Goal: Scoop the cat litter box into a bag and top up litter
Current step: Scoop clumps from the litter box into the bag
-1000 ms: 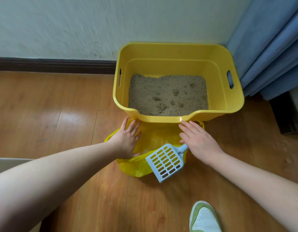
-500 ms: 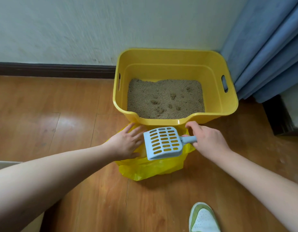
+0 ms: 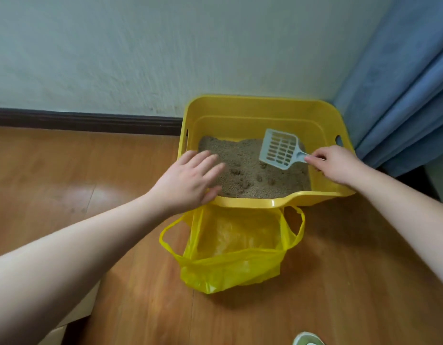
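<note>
While our left hand (image 3: 188,181) spreads flat over the box (image 3: 252,204) rim at nine o'clock, our right hand (image 3: 337,164) pinches the scoop (image 3: 280,148) above litter (image 3: 242,170).

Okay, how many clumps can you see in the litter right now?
About 5 clumps show, clustered in the near middle of the litter in the yellow litter box. The left hand may hide more.

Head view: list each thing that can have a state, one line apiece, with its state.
Litter box: uncovered, part filled with litter, clumps on the surface.
Scoop: empty, lifted above the litter, tilted.
Yellow bag: mouth open, on the floor against the box front.
Right hand: pinches the scoop handle.
Left hand: fingers straight, at the box's left front corner.
</note>
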A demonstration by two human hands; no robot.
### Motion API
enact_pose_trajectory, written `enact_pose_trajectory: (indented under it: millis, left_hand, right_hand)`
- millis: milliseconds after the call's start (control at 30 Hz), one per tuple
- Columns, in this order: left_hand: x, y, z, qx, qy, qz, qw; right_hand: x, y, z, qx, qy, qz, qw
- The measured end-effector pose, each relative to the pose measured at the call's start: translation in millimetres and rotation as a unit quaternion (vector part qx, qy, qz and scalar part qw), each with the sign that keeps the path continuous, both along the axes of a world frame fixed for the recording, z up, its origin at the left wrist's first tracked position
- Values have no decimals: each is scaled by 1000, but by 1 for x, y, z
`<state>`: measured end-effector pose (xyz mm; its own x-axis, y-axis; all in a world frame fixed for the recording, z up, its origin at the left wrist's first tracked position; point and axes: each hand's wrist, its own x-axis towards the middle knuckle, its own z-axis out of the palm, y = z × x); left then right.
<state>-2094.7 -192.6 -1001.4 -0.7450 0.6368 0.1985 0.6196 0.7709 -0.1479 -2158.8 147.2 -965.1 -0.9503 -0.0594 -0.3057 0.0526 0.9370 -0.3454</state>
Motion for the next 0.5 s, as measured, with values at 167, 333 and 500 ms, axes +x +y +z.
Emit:
enact_pose_trajectory:
  millis: [167,333,500]
  left_hand:
    - [-21,-7,-12,-38,-216,200,955]
    - [-33,-1,-11,-36,-237,214,947]
    - [-38,2,-20,10,-179,184,966]
  right_hand:
    - [-19,21,-15,130,-37,6,991]
    - [-23,22,-22,196,-128,27,972]
    - [-31,23,-45,40,-198,-81,976]
